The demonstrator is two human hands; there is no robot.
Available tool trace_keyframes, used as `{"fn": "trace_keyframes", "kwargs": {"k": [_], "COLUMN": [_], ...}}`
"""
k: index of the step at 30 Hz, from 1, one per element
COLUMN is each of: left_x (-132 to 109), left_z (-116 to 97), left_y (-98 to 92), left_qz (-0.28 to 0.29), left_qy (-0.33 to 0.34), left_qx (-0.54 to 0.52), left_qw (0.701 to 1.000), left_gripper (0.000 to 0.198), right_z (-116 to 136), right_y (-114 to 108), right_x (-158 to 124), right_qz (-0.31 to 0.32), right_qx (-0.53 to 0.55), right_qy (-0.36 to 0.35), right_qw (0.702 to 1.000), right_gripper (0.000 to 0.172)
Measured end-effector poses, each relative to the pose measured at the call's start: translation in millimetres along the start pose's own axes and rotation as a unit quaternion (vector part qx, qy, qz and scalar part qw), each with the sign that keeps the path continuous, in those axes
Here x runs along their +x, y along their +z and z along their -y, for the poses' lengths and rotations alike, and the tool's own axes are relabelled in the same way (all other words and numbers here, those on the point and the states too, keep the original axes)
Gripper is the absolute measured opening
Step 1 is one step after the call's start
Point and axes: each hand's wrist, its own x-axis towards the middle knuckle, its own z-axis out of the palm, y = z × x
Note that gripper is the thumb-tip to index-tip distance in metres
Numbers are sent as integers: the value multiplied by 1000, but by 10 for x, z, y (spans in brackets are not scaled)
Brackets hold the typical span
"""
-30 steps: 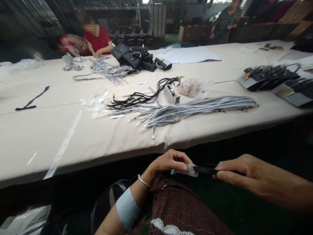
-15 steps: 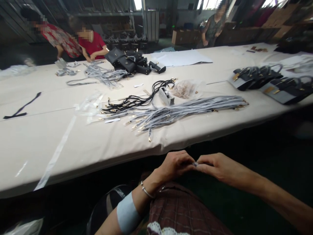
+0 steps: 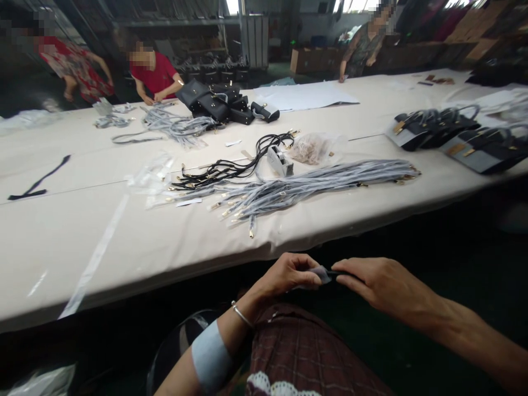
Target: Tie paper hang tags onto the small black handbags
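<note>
Just off the table's front edge, above my lap, my left hand point(image 3: 286, 273) pinches a translucent plastic sleeve point(image 3: 322, 273) between thumb and fingers. My right hand point(image 3: 373, 279) is closed on a thin black strap point(image 3: 333, 273), whose visible bit meets the sleeve's right end. Most of the strap is hidden by the hands and the dark background. On the table beyond lies a bundle of sleeved straps point(image 3: 313, 184) with gold-coloured clasps. Behind it are loose black straps point(image 3: 231, 168), also with gold-coloured ends.
Near the bundle stand a tape dispenser point(image 3: 280, 160) and a plastic bag of brownish pieces point(image 3: 311, 148). Black-and-grey handbags point(image 3: 433, 129) sit at the right, black bags point(image 3: 218, 102) at the back. Several people, among them a person in red point(image 3: 154, 71), are across the table point(image 3: 124, 264).
My hands have moved slightly apart, so the sleeve and a bit of black strap now show between them. Across the table, the person at far left has shifted left.
</note>
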Motion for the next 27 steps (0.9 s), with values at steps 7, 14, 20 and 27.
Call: {"fn": "trace_keyframes", "kwargs": {"k": [7,14,20,27], "left_x": [91,134,187,332], "left_z": [71,200,277,358], "left_y": [70,-79,-76,-71], "left_qz": [3,-45,9,126], "left_qy": [84,328,32,-51], "left_qx": [127,489,275,206], "left_qw": [988,807,961,969], "left_gripper": [30,24,28,57], "right_z": [37,-224,-89,84], "right_y": [20,33,279,512], "right_x": [94,-8,-141,-214], "right_qz": [91,169,32,11], "right_qx": [198,238,-59,-107], "right_qy": [117,107,37,48], "right_qw": [969,950,997,993], "right_gripper": [34,26,26,27]}}
